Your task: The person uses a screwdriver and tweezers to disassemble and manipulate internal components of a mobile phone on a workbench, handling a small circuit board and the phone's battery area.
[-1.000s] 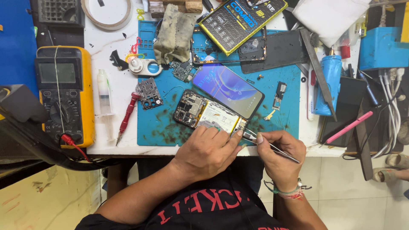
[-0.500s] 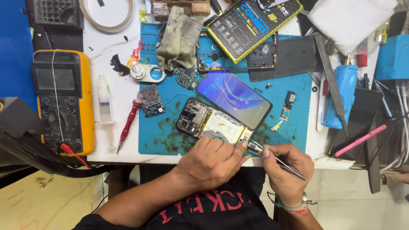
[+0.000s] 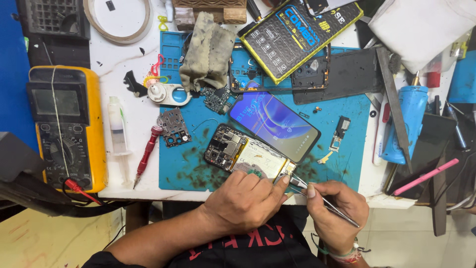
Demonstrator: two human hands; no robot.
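Note:
An opened phone body point(image 3: 245, 155) with bare circuit boards and a pale battery lies on the blue work mat point(image 3: 188, 164) near the table's front edge. My left hand point(image 3: 245, 201) rests over its near end, thumb pressed at the lower right corner. My right hand point(image 3: 337, 216) grips metal tweezers point(image 3: 322, 200) whose tips reach the phone's lower right corner, next to my left thumb. The phone's lit screen panel point(image 3: 275, 123) lies tilted just behind the body, still beside it.
A yellow multimeter point(image 3: 67, 126) stands at left with a red probe lead. A syringe point(image 3: 118, 126), red screwdriver point(image 3: 146, 156), metal shield point(image 3: 173, 127), grey rag point(image 3: 208, 52), boxed battery pack point(image 3: 300, 32), dark phone back cover point(image 3: 342, 74) and blue tool point(image 3: 409, 119) crowd the table.
The view has shifted slightly. Both hands stay at the phone's lower right corner; the tweezers' tips have moved in closer to my left thumb.

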